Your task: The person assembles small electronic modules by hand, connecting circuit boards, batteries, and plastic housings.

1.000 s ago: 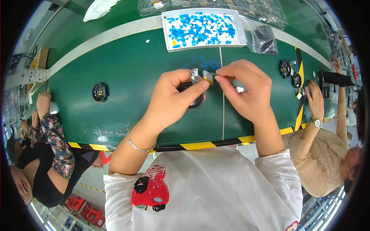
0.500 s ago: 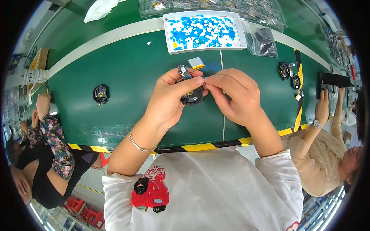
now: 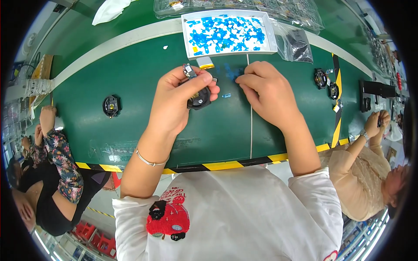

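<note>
Left hand (image 3: pixel 176 102) grips a small round black part (image 3: pixel 199 98) just above the green table (image 3: pixel 130 78), fingers curled tight around it. Right hand (image 3: pixel 266 93) pinches downward beside blue bits (image 3: pixel 230 74) near the white tray (image 3: pixel 229 34); whether it holds anything, hard to tell.

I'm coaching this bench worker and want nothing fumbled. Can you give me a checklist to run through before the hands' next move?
1. Left hand grips the round black part: ok.
2. Right hand sits by the loose blue pieces on the green table: ok.
3. Right fingertips actually hold a piece: cannot tell.
4. White tray of blue pieces within reach ahead: ok.
5. Small metal bit at the left fingertips seated properly: cannot tell.
</note>
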